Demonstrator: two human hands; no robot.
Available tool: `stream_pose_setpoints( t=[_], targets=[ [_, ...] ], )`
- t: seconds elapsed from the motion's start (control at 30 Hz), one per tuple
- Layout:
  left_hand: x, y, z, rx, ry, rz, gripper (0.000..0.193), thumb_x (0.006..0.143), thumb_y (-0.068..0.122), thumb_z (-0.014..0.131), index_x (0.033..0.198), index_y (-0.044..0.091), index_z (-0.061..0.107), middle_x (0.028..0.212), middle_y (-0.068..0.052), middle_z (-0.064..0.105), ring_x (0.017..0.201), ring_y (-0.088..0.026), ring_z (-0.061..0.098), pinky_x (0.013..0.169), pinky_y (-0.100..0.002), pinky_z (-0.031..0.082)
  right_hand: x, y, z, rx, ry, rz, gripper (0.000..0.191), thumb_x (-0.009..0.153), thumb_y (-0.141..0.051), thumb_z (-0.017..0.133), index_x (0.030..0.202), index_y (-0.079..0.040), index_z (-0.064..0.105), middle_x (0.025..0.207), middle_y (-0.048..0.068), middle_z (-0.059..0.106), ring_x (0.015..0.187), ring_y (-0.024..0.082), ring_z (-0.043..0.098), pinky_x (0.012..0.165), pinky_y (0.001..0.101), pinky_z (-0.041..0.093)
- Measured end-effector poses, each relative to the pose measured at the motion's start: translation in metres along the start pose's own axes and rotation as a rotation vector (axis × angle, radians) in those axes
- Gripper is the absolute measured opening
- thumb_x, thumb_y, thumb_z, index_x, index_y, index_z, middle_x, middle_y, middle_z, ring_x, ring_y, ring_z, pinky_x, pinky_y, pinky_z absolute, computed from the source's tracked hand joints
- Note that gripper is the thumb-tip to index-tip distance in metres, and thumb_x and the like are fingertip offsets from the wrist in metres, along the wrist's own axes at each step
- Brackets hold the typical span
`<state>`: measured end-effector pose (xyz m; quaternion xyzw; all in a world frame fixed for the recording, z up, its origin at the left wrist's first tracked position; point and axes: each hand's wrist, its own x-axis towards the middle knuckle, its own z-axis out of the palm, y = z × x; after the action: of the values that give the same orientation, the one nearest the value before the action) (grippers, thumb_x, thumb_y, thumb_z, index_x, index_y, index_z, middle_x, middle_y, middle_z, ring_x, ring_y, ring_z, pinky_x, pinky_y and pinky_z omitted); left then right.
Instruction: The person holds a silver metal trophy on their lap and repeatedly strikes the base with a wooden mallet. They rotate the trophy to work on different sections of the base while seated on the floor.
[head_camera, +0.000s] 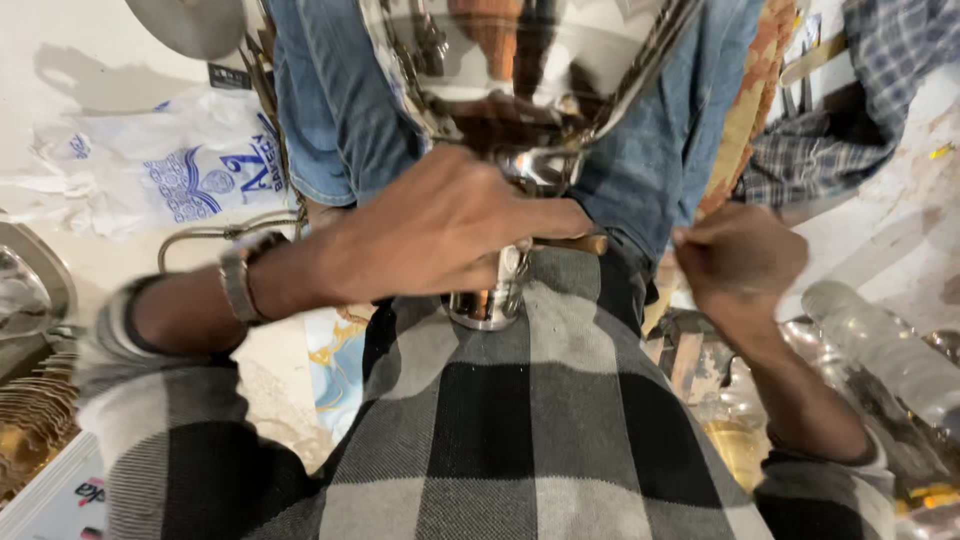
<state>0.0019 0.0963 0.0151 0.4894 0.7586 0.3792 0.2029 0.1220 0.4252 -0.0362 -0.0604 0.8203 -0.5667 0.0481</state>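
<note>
Left hand: the left hand (440, 225) lies over the narrow stem of a large polished metal cup (520, 70), with its fingers wrapped around the neck just under the bowl. It is clamped on the metal, I think to keep the piece from turning or slipping.

Metal cup: it looks like a trophy-shaped vessel, very shiny. Its wide bowl points away from the person and its small round foot (487, 308) presses against the checked shirt (500, 420). Braced between the body and the legs like this, it stays steady without a desk.

Right hand: the right hand (738, 255) is apart from the cup, near the person's right side. The fingers are pinched together as if around something thin, but what they hold is too small to tell.

Wristwatch: a metal-band wristwatch (240, 280) sits on the left wrist.

Legs: blue jeans (335, 110) are on both sides of the bowl, so the cup lies in the lap.

Floor, left: a white plastic bag with blue print (180, 170) lies flat on the pale floor, well apart from the hands.

Floor, right: a clear plastic bottle (880, 350) and a checked cloth (850, 110) lie near the right hand.

Lower left: part of a stack of gold-coloured rims (35, 420) shows at the edge.
</note>
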Motion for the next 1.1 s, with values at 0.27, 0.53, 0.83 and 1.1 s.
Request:
stream_pose_setpoints(
  t=[0.27,0.53,0.83,1.1],
  targets=[
    [-0.020,0.008,0.010,-0.141,0.247,-0.246,0.065,0.070,-0.007,0.064,0.134,0.001,0.065,0.087,-0.017,0.077,0.047,-0.011,0.065,0.039,-0.025,0.052,0.068,-0.044,-0.041,0.253,-0.187,0.269,0.007,0.077,-0.008,0.072,0.080,-0.008,0.065,0.070,0.003,0.064,0.053,0.009,0.061,0.048,0.0239,0.053],
    [-0.026,0.044,0.005,-0.288,0.551,-0.482,0.055,0.073,-0.007,0.063,0.127,-0.005,0.064,0.101,-0.021,0.075,0.068,-0.021,0.074,0.059,-0.032,0.058,0.143,-0.076,-0.035,-0.635,-0.637,0.084,0.022,0.071,-0.008,0.077,0.089,-0.002,0.068,0.054,0.007,0.056,0.036,0.014,0.052,0.041,0.0271,0.045],
    [-0.029,0.057,0.026,-0.539,0.897,-0.537,0.050,0.083,-0.016,0.052,0.132,-0.011,0.059,0.121,-0.020,0.073,0.106,-0.024,0.077,0.098,-0.031,0.066,0.188,-0.112,-0.015,-0.472,-0.669,0.257,0.015,0.083,-0.016,0.076,0.093,-0.007,0.071,0.059,0.004,0.064,0.042,0.012,0.058,0.043,0.0289,0.049],
    [-0.035,0.047,0.059,-0.379,1.065,-0.562,0.026,0.095,-0.019,0.058,0.116,-0.007,0.068,0.103,-0.014,0.078,0.093,-0.019,0.079,0.082,-0.025,0.064,0.223,-0.162,0.015,-0.711,-0.902,0.097,0.037,0.068,-0.014,0.076,0.103,-0.004,0.070,0.067,0.008,0.068,0.060,0.018,0.068,0.056,0.0344,0.056]
  ],
)
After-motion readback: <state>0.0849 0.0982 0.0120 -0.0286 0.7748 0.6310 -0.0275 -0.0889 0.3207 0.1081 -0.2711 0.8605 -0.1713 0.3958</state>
